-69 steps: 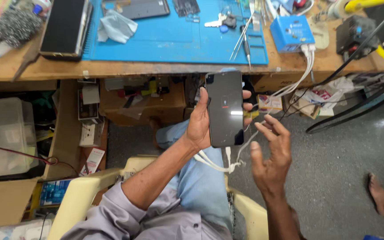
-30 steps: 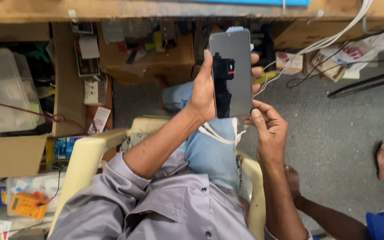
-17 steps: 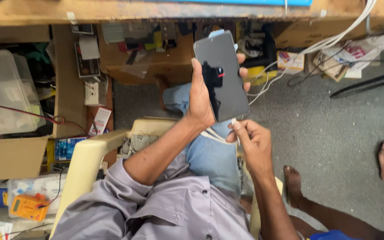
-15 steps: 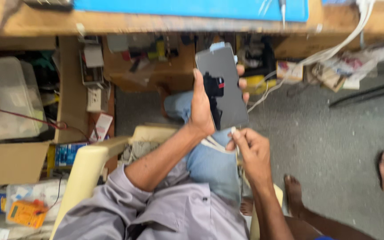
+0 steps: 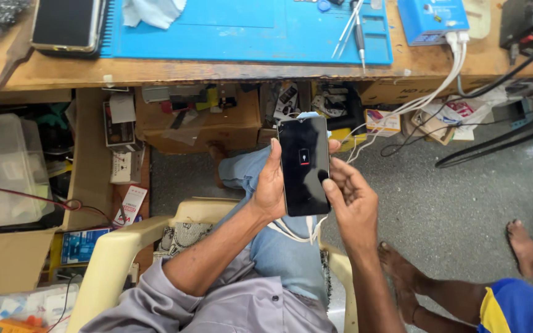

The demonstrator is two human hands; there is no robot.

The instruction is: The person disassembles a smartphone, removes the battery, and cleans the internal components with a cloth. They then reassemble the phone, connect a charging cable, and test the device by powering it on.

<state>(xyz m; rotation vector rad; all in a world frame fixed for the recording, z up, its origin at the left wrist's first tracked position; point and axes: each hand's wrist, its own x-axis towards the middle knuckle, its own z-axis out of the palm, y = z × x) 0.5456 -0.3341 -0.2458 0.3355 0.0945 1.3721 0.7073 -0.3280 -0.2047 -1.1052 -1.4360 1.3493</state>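
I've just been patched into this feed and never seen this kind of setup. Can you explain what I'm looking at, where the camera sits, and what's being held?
There is no machine here: a person works with two bare hands, and the single camera sits on their head, looking down. The person sits in a pale plastic chair. The left hand grips a dark phone by its edge; the right hand touches its other edge. The screen shows a small red battery symbol, and a white cable hangs from the bottom end. Above is a wooden workbench carrying a blue mat with tweezers, plus another phone. Someone else's bare feet show at the right.

A black phone (image 5: 304, 165) stands upright above the lap, dark screen showing a small red battery icon.
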